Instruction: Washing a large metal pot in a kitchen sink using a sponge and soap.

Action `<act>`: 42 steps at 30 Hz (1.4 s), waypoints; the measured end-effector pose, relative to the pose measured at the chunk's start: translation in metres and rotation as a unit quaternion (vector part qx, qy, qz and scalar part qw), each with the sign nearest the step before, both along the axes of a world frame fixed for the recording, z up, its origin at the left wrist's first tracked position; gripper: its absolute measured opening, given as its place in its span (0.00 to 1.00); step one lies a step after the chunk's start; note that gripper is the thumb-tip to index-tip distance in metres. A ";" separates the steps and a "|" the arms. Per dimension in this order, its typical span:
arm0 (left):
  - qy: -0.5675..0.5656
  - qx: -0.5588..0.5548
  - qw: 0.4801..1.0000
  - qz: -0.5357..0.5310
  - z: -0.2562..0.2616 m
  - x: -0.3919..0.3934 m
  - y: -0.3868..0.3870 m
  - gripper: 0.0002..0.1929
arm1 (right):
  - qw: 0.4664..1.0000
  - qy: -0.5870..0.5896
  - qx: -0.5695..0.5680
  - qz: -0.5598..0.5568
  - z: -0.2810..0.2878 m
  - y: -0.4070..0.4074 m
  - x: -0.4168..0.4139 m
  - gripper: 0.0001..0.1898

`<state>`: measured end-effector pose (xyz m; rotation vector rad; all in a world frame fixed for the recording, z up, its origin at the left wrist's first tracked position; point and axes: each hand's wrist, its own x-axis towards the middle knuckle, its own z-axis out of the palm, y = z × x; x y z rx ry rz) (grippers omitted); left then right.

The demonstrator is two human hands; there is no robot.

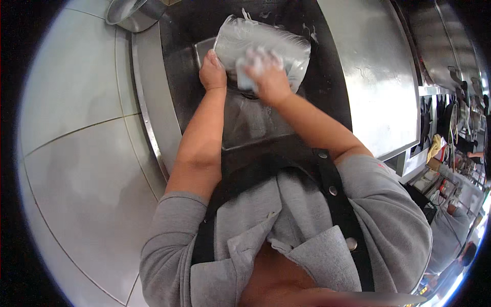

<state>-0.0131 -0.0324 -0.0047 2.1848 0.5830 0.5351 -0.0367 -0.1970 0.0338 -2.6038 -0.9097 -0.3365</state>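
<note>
A large clear container (268,38), streaked with white suds, lies tilted over the dark metal sink basin (253,119). My left hand (213,72) grips its left rim, thumb uppermost. Against the side of the container nearest me, my right hand (268,78) presses a pale, foamy cloth or sponge (245,76); the hand is blurred and suds cover its fingers. What the material of the container is, glass or plastic, I cannot tell.
A metal pot (136,15) stands at the upper left beside the tiled wall (73,172). A steel counter (379,88) runs along the right. Farther right are hanging utensils, a yellow cloth (434,147) and another person in grey (448,234).
</note>
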 end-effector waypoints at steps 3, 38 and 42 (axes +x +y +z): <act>0.042 0.022 0.999 0.008 0.003 -0.011 0.015 0.22 | 0.991 0.018 -0.132 -0.005 0.011 -0.023 -0.004 0.35; 0.079 0.017 0.992 0.101 0.032 0.001 0.047 0.16 | 0.977 0.075 0.056 -0.192 0.024 0.041 0.115 0.21; 0.047 0.001 0.999 0.022 -0.015 -0.051 0.026 0.14 | 0.948 0.095 0.122 -0.280 0.014 0.014 0.129 0.19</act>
